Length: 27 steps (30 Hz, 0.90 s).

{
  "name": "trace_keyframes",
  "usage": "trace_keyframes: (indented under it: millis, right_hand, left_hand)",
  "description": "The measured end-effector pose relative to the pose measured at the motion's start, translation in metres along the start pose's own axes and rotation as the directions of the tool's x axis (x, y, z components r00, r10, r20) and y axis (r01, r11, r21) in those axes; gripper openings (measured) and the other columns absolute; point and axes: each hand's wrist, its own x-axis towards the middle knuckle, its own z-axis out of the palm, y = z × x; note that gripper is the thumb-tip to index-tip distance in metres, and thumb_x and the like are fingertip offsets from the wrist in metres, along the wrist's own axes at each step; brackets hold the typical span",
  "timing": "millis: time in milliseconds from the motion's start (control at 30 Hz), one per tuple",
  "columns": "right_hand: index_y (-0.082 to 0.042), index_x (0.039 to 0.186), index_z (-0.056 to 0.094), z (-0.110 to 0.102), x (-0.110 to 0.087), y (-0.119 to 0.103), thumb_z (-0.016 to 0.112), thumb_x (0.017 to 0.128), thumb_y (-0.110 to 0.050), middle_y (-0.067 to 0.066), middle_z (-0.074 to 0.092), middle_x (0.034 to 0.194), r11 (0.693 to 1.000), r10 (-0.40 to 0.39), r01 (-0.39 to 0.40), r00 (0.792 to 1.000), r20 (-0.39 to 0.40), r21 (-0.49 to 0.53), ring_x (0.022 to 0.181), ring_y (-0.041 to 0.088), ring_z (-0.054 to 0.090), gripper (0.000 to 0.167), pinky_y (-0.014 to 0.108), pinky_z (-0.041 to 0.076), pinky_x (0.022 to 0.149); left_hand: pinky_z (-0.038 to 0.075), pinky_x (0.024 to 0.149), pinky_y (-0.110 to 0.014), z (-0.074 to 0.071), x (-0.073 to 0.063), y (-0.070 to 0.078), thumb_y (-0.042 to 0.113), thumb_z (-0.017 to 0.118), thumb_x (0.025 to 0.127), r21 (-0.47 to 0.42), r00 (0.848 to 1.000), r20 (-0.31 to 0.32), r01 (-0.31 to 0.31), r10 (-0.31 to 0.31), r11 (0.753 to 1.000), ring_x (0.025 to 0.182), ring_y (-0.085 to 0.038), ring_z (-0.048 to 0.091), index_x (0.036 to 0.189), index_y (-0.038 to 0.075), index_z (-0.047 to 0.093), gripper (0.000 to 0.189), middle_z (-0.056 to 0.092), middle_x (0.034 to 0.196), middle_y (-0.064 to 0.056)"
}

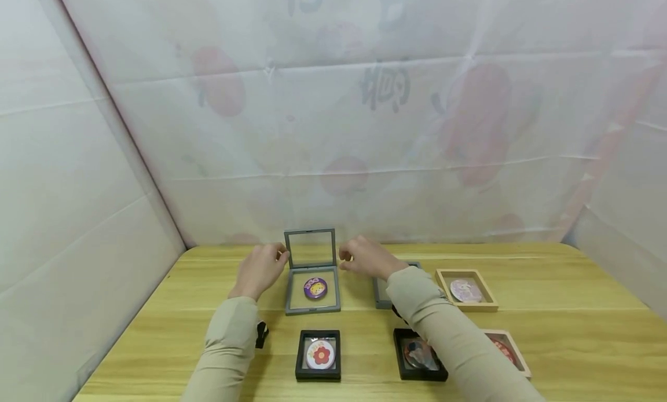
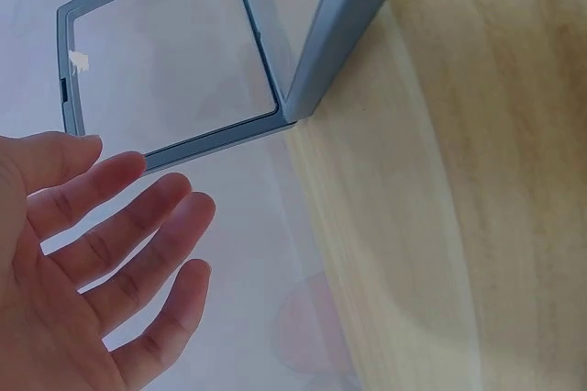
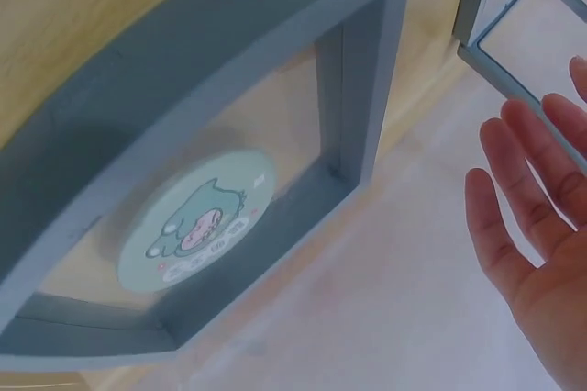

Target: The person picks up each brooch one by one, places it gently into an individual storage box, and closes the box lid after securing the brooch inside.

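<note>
A grey square display frame (image 1: 312,311) lies opened on the table, its clear-windowed lid (image 1: 311,231) standing up at the back. Inside the base rests a round purple-and-yellow badge (image 1: 315,288). My left hand (image 1: 260,269) is at the lid's left side, thumb and forefinger by its edge in the left wrist view; whether they touch it I cannot tell. On the other side, my right hand (image 1: 367,257) hovers beside the lid with loosely bent fingers and nothing in them. Under the right forearm is a second grey frame (image 3: 385,70) holding a pale green badge (image 3: 197,221).
Nearer me stand a black frame (image 1: 318,378) with a red-flower badge and another black frame (image 1: 424,376), partly behind the right sleeve. Two light wooden frames with badges, one farther back (image 1: 482,307) and one nearer (image 1: 521,364), sit right. A white cloth wall (image 1: 312,130) borders the table.
</note>
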Motion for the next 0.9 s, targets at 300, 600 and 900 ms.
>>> trace_keyframes:
  millis: [300, 600, 900]
  right_hand:
    - [0.0, 0.107, 0.074, -0.003, 0.002, 0.001, 0.073, 0.095, -0.012, 0.01, 0.071, 0.102, 1.0, 0.004, -0.004, 1.0, -0.002, -0.007, 0.095, 0.026, 0.067, 0.017, 0.041, 0.055, 0.085]
    - [0.0, 0.107, 0.073, -0.005, 0.004, -0.001, 0.072, 0.095, -0.011, 0.012, 0.071, 0.105, 0.999, 0.037, -0.037, 0.999, -0.021, 0.021, 0.098, 0.027, 0.067, 0.016, 0.042, 0.055, 0.086]
    - [0.006, 0.125, 0.066, -0.01, 0.006, -0.004, 0.069, 0.097, -0.011, 0.02, 0.065, 0.128, 0.987, 0.152, -0.149, 0.986, -0.062, 0.054, 0.119, 0.037, 0.061, 0.033, 0.049, 0.05, 0.099]
  left_hand:
    - [0.042, 0.046, -0.029, -0.002, 0.004, 0.001, 0.016, 0.056, 0.103, -0.018, 0.999, -0.023, 0.033, -0.034, 0.999, 0.055, -0.014, 0.055, 0.114, 0.0, 0.073, 0.026, 0.074, 0.1, -0.015]
    - [0.042, 0.046, -0.03, -0.005, 0.008, 0.006, 0.017, 0.054, 0.105, -0.02, 0.999, -0.024, 0.047, -0.048, 0.999, 0.059, -0.016, 0.059, 0.119, 0.0, 0.071, 0.028, 0.073, 0.106, -0.017]
    - [0.051, 0.057, -0.037, -0.005, 0.014, 0.007, 0.016, 0.057, 0.103, -0.01, 0.997, -0.056, 0.052, -0.052, 0.999, 0.092, -0.034, 0.068, 0.133, -0.001, 0.061, 0.035, 0.064, 0.126, -0.024]
